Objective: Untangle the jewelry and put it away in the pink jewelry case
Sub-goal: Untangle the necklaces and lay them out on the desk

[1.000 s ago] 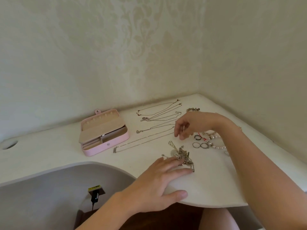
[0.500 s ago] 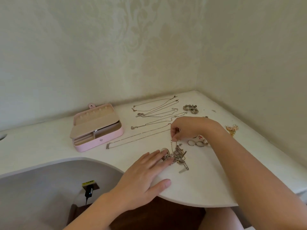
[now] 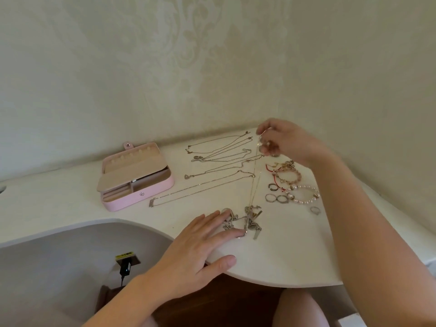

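Note:
A tangled clump of silver jewelry (image 3: 250,220) lies near the front edge of the white desk (image 3: 283,256). My left hand (image 3: 200,246) lies flat, its straight fingers pressing on the clump's left side. My right hand (image 3: 280,140) is raised near the back corner and pinches the end of a thin chain (image 3: 256,175) that runs taut down to the clump. The open pink jewelry case (image 3: 136,178) stands at the left. Several straightened necklaces (image 3: 219,166) lie in rows between the case and my right hand.
Beaded and pearl bracelets (image 3: 297,185) and several rings (image 3: 276,198) lie to the right of the clump, with one more ring (image 3: 315,210) near my right forearm. Walls close off the back and the right. The desk's front edge curves inward at the left.
My right hand has risen from just above the clump toward the back corner, drawing a thin chain out taut. My left hand stays pressed on the clump.

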